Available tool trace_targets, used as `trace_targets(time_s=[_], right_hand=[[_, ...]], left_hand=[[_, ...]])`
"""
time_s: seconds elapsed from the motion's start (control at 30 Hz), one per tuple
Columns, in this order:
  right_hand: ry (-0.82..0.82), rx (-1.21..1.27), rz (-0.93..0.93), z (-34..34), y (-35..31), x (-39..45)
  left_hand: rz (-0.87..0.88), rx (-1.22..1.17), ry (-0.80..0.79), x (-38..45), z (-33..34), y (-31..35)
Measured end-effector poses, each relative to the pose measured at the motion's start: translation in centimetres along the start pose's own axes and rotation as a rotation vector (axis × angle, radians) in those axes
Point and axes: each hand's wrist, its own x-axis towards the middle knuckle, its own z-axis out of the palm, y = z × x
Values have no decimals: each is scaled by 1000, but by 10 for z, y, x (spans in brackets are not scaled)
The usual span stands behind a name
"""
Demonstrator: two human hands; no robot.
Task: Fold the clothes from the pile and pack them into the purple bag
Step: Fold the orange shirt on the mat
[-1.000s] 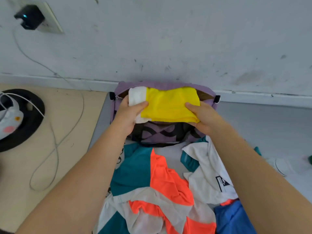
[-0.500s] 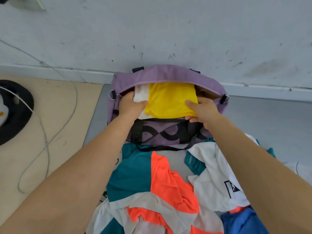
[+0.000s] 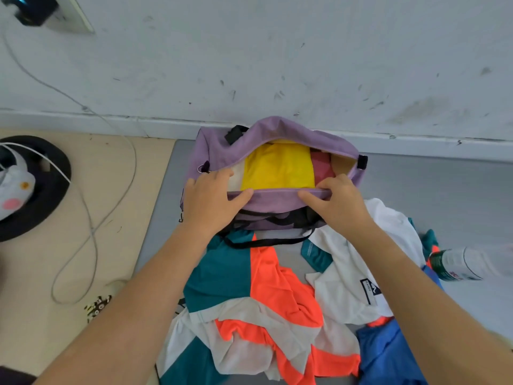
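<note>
The purple bag (image 3: 277,129) stands open against the wall. Inside it lies a folded yellow and white garment (image 3: 277,168), with a red piece (image 3: 322,168) beside it on the right. My left hand (image 3: 211,198) grips the near rim of the bag at the left, thumb along the edge. My right hand (image 3: 338,201) grips the same rim at the right. In front of the bag lies the pile: a teal, orange and white garment (image 3: 249,287), a white shirt (image 3: 347,273) and a blue garment (image 3: 388,357).
A clear bottle (image 3: 458,263) lies on the grey floor to the right of the pile. On the left, a white cable (image 3: 91,226) runs from a wall charger (image 3: 36,9) across the beige floor, past a black round object (image 3: 50,195) holding a plush toy.
Both hands have let go of the yellow garment, which now lies inside the bag, and have moved back onto the bag's near rim. The bag's mouth stands wider.
</note>
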Motion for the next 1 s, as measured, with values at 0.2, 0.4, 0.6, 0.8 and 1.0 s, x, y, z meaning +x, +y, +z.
trace_targets(time_s=[0.2, 0.4, 0.6, 0.8, 1.0], right_hand=[[134, 173, -103, -17, -20, -21], [105, 218, 38, 29, -12, -70], [-431, -66, 337, 102, 32, -126], [-77, 435, 218, 86, 36, -160], [-229, 854, 338, 46, 5, -184]], left_hand=[[58, 77, 153, -15, -26, -1], [-116, -346, 71, -78, 2, 28], [-273, -185, -392, -145, 75, 7], [-393, -374, -532, -174, 87, -17], [-527, -944, -912, -187, 43, 36]])
